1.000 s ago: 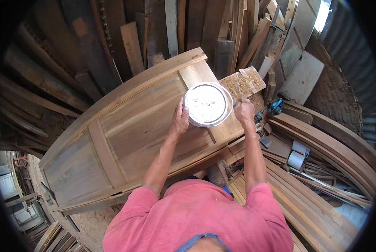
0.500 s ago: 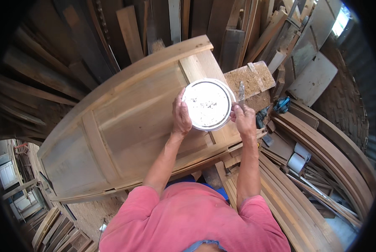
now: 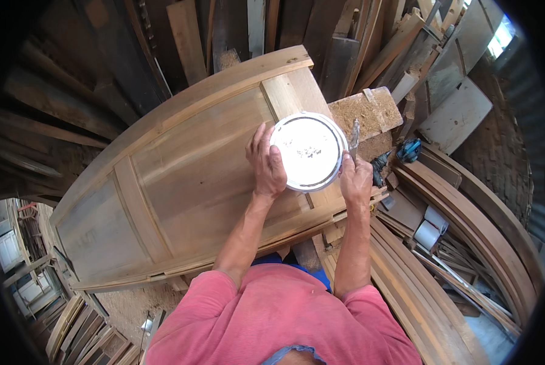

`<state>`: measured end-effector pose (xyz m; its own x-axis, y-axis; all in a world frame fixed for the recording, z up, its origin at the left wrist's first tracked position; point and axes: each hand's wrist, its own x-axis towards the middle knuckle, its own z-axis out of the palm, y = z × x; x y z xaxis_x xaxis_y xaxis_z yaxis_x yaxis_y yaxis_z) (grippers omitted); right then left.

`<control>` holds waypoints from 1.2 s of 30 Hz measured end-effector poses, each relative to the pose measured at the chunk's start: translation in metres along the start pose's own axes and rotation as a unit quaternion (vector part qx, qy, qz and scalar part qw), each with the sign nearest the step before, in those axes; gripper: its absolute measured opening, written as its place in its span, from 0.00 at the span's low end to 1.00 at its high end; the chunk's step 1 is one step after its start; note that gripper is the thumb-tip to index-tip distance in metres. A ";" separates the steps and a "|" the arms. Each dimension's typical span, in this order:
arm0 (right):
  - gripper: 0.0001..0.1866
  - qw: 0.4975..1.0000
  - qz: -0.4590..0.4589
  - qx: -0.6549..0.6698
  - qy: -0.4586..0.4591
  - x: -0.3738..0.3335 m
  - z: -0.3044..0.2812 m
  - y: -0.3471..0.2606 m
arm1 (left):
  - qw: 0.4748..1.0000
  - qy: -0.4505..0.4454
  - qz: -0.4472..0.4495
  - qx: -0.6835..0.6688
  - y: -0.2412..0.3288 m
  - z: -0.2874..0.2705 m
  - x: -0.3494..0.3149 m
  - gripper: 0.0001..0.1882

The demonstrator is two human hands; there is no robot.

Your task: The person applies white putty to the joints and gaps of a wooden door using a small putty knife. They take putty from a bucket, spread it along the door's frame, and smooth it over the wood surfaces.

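A round white tin point(image 3: 309, 151) with a flat lid sits on a panelled wooden door point(image 3: 181, 176) lying flat. My left hand point(image 3: 266, 161) grips the tin's left side, fingers curled against its rim. My right hand point(image 3: 356, 176) rests against the tin's right side and holds a thin metal tool point(image 3: 354, 135) upright at the lid's edge. Both forearms come up from my pink shirt at the bottom.
A chipboard block point(image 3: 366, 112) lies just right of the tin. Stacked planks and boards lean all around the back. Curved wooden frames point(image 3: 467, 213), tape rolls point(image 3: 430, 228) and a blue power tool point(image 3: 409, 149) lie on the right. Sawdust covers the floor.
The view has shifted slightly. My hands stay on the tin, and the right hand with the tool sits a little lower along the lid's right edge.
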<state>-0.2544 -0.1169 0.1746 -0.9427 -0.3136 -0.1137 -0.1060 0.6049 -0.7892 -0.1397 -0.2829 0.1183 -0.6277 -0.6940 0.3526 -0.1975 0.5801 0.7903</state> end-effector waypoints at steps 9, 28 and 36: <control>0.15 0.990 0.043 0.131 0.020 0.011 -0.014 -0.007 | 1.000 0.016 -0.010 -0.009 0.037 -0.004 0.023 0.31; 0.17 0.911 0.131 -0.370 0.128 0.139 -0.215 0.142 | 0.992 -0.082 -0.095 -0.015 -0.035 -0.033 0.064 0.35; 0.18 0.969 0.057 -0.168 0.170 0.148 -0.164 0.138 | 0.980 -0.113 -0.148 -0.070 -0.048 0.002 0.014 0.35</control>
<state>-0.4610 0.0401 0.1481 -0.9980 -0.0060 0.0626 -0.0386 0.8436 -0.5355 -0.1403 -0.3202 0.0842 -0.7123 -0.7018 -0.0089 -0.2997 0.2926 0.9081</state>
